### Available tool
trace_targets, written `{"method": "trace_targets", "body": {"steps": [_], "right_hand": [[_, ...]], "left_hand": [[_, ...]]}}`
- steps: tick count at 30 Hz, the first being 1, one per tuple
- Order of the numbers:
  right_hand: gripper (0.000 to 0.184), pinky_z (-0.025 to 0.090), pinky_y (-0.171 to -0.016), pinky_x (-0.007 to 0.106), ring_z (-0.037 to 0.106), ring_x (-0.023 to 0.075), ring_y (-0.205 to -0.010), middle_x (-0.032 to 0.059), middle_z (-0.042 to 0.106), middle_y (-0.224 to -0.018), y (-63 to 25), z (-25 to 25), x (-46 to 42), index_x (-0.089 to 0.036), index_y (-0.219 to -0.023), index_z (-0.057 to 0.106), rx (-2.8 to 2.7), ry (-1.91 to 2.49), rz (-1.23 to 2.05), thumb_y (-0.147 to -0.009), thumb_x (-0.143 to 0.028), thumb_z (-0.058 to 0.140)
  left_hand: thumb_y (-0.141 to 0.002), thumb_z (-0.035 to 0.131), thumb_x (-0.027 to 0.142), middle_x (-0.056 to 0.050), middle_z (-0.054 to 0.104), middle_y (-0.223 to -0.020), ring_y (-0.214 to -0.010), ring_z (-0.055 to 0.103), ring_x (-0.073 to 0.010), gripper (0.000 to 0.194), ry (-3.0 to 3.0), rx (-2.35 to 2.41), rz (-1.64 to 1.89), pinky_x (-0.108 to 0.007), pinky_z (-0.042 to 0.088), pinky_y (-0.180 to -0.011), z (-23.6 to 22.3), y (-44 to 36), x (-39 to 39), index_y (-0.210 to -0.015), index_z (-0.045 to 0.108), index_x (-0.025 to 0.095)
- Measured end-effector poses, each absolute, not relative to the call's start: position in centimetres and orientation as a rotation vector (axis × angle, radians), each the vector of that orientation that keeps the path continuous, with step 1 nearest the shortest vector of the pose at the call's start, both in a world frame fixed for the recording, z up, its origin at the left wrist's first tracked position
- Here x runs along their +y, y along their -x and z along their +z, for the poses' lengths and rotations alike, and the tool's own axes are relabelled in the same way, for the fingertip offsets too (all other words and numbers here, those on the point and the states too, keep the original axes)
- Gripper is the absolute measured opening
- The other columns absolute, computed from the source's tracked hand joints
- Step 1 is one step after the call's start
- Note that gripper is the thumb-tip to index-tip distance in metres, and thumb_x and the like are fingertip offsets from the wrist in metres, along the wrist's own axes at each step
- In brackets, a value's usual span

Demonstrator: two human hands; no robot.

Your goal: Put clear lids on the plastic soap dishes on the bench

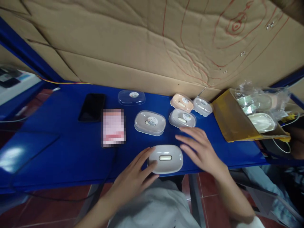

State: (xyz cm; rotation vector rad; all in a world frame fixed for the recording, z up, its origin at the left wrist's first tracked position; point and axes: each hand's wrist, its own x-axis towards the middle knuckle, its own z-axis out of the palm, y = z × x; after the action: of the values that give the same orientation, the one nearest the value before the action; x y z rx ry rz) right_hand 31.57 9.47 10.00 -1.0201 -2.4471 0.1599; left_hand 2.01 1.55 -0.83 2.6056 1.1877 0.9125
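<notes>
A white oval soap dish [166, 158] lies at the front edge of the blue table [71, 152]. My left hand [133, 177] rests against its left side with fingers stretched out and touching its rim. My right hand [201, 148] hovers just right of the dish, fingers spread and holding nothing. Beyond them lie a grey lidded dish [150, 122], a second grey one [182, 118], a peach one [181, 102], a clear-lidded white one [202, 105] and a clear lid [131, 97].
A black phone [92, 106] and a pink card [113, 127] lie on the table's left part. A yellow cardboard box [234, 123] with bagged dishes stands at the right. A cardboard sheet [142, 47] forms the back wall. Another person's legs show at lower right.
</notes>
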Motion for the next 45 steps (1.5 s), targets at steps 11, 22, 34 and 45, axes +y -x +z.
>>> {"method": "trace_targets", "body": {"steps": [11, 22, 34, 45], "right_hand": [[0.065, 0.038, -0.128, 0.064, 0.042, 0.0384, -0.161, 0.0176, 0.046, -0.172, -15.8, 7.1, 32.7, -0.019, -0.161, 0.049, -2.888, 1.002, 0.348, -0.103, -0.03, 0.077], [0.085, 0.046, -0.123, 0.057, 0.056, 0.0389, -0.149, 0.0224, 0.058, -0.16, -18.1, 7.9, 33.0, -0.009, -0.159, 0.049, -2.766, 1.165, 0.494, -0.092, -0.04, 0.091], [0.086, 0.049, -0.123, 0.063, 0.05, 0.0374, -0.156, 0.0095, 0.046, -0.175, -30.1, 7.1, 6.6, -0.038, -0.171, 0.039, -2.525, 1.054, 0.465, -0.098, -0.053, 0.081], [0.07, 0.048, -0.124, 0.059, 0.048, 0.0341, -0.157, 0.0099, 0.05, -0.172, -27.9, 4.5, 6.7, -0.028, -0.162, 0.055, -2.609, 0.949, 0.387, -0.099, -0.053, 0.075]], "left_hand": [[-0.105, 0.067, 0.028, -0.019, 0.055, -0.161, -0.146, 0.062, -0.036, 0.031, -2.473, 1.193, 0.982, -0.049, 0.068, -0.106, -0.5, -1.6, 1.4, -0.136, 0.059, 0.024], [-0.104, 0.069, 0.026, -0.017, 0.054, -0.161, -0.149, 0.059, -0.0359, 0.032, -2.372, 1.213, 0.893, -0.053, 0.065, -0.11, -0.3, -1.5, 1.5, -0.135, 0.061, 0.024], [-0.1, 0.075, 0.037, -0.015, 0.049, -0.169, -0.154, 0.055, -0.0374, 0.082, -1.977, 1.262, 0.883, -0.067, 0.054, -0.119, -1.0, -1.5, 1.9, -0.168, 0.029, 0.037], [-0.095, 0.082, 0.037, -0.015, 0.051, -0.169, -0.15, 0.06, -0.0346, 0.091, -1.895, 1.317, 0.834, -0.058, 0.054, -0.12, -0.8, -1.3, 2.2, -0.167, 0.027, 0.036]]}}
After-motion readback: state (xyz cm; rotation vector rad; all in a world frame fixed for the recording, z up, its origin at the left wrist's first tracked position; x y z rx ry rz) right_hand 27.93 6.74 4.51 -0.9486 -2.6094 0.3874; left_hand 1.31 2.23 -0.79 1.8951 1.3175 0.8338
